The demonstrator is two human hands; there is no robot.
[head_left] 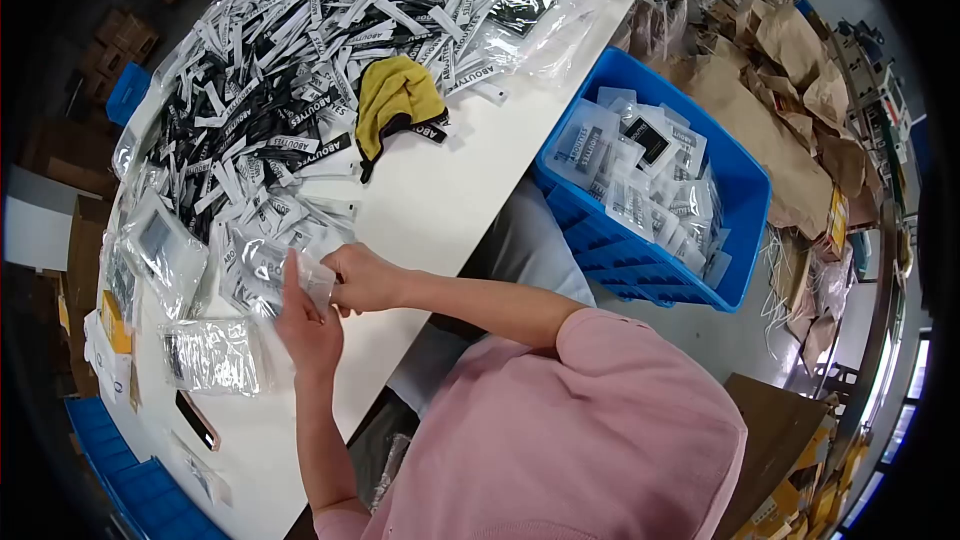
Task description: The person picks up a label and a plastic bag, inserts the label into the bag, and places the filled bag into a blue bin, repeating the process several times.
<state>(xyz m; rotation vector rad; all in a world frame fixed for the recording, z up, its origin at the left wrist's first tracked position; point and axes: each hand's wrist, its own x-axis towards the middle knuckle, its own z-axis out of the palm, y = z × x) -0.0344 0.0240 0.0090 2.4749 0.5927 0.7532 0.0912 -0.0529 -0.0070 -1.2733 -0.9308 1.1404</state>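
My left hand [308,332] grips the near edge of a clear plastic bag [262,268] with printed lettering, its index finger stretched along the film. Closed at the same bag's right edge is my right hand [364,278]; its fingertips are partly hidden. Just beyond both hands lies a wide heap of black and white printed strips [330,30], some lettered "ABOUTYES". A yellow cloth with dark trim [400,95] rests on the heap's near edge. Left of my hands are a flat clear packet [165,250] and a stack of clear bags [215,355].
A blue crate [735,265] holding many filled clear packets [650,155] stands right of the white table [440,210]. A phone-like dark object [198,420] and a yellow box [115,322] lie at the left. Brown paper [750,125] is piled beyond the crate.
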